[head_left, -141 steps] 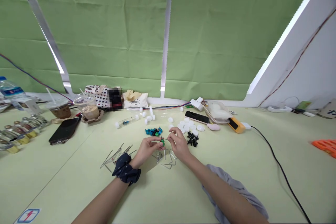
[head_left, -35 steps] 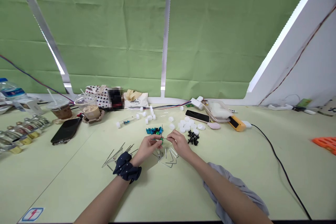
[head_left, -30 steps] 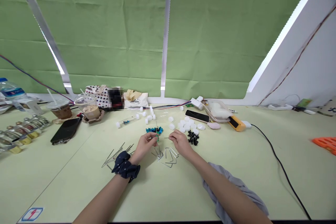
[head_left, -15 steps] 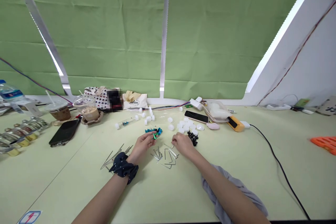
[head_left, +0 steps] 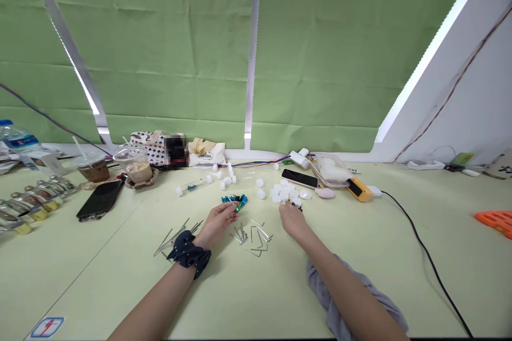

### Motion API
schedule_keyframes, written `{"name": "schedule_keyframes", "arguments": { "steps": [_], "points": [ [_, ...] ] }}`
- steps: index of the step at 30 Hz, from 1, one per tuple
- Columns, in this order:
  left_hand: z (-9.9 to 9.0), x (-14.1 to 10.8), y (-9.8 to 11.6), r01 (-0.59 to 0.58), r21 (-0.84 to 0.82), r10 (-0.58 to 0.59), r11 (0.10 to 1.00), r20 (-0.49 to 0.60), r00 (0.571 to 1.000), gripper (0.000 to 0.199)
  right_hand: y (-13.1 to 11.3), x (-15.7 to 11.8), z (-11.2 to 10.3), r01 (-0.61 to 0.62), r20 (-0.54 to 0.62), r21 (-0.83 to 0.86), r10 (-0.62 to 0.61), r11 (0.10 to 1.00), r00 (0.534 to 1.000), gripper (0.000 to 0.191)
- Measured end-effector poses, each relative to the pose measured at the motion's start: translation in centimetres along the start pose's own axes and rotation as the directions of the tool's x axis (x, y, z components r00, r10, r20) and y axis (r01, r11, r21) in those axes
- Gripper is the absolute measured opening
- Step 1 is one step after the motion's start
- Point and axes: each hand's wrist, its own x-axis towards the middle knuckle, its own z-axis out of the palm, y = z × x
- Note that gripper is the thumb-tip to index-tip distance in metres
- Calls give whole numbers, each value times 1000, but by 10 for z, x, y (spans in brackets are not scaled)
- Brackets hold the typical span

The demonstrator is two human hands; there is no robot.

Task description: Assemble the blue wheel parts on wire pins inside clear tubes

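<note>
My left hand (head_left: 219, 221) is closed in a pinch on a small shiny green piece (head_left: 237, 209), with a thin metal rod showing beside it. A pile of small blue pieces (head_left: 243, 199) lies just beyond those fingertips. My right hand (head_left: 293, 219) reaches down onto a heap of small black pieces (head_left: 300, 208), mostly covered by the hand. Its fingers are bent together, and what they grip is hidden. Between the hands lie several L-shaped hex keys (head_left: 261, 248). More long bent metal rods (head_left: 168, 241) rest left of my left wrist.
White round caps (head_left: 277, 199) cluster beyond my right hand, near a phone (head_left: 300, 178) and a yellow meter (head_left: 359, 190). Clear tubes (head_left: 194, 187) lie further back. Drink cups (head_left: 138, 169), a dark phone (head_left: 100, 200) and small bottles (head_left: 38, 197) stand left. A black cable (head_left: 424, 250) crosses the right side.
My right hand has moved right, from beside the hex keys to the black pieces. My left hand stays in place, with the green piece turned slightly.
</note>
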Motion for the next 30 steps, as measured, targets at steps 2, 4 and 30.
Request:
{"name": "schedule_keyframes", "arguments": {
  "steps": [2, 4, 30],
  "points": [
    [1, -1, 0, 2, -3, -2, 1000, 6, 1000, 29, 1, 1, 0, 2, 4, -2, -2, 1000, 1000, 28],
    [1, -1, 0, 6, -7, -6, 1000, 10, 1000, 29, 1, 1, -1, 1, 11, 7, -1, 1000, 1000, 27],
    [2, -1, -3, 12, -57, -4, 998, 144, 990, 29, -34, 3, 2, 486, -426, 853, -287, 189, 858, 17]
  ]
}}
